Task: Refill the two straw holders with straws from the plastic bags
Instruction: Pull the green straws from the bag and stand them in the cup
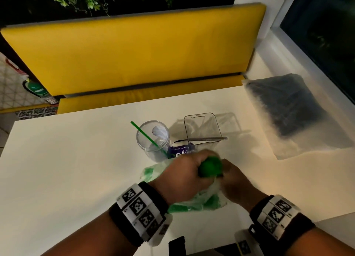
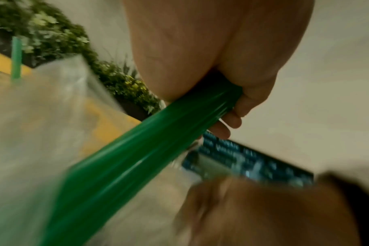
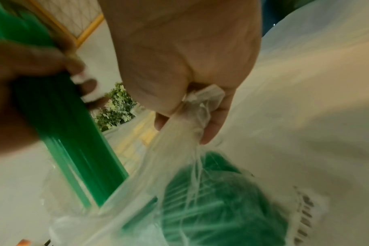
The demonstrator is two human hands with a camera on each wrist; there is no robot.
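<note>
Far left on the white bench (image 1: 67, 159), nothing but bare surface. Moving in, there's the round clear straw holder (image 1: 153, 138), upright, with 1 green straw (image 1: 146, 134) leaning out over its far-left rim. Just beside it to the right stands the square clear straw holder (image 1: 201, 128), and a dark straw (image 1: 203, 139) lies across in front of it.

Nearer the camera, the action: the left hand (image 1: 182, 176) is wrapped tight around a bundle of green straws (image 1: 211, 168), fingers curled round them. The left wrist view shows that bundle (image 2: 137, 158) running slantwise out of the fist (image 2: 211, 58), with a blue printed label (image 2: 249, 159) just behind, blurred.

Below the hands lies the clear plastic bag (image 1: 196, 200), more green straws showing inside it. The right hand (image 1: 236, 181) is just beside the left, and the right wrist view has it (image 3: 185, 66) pinching a bunched fold of that bag's film (image 3: 200, 106), fingers closed over it, while the bundle (image 3: 74, 141) stands out of the bag's mouth.

Far right, well apart from the hands, a 2nd frosted bag of dark straws (image 1: 288, 110) lies flat on the bench edge.
</note>
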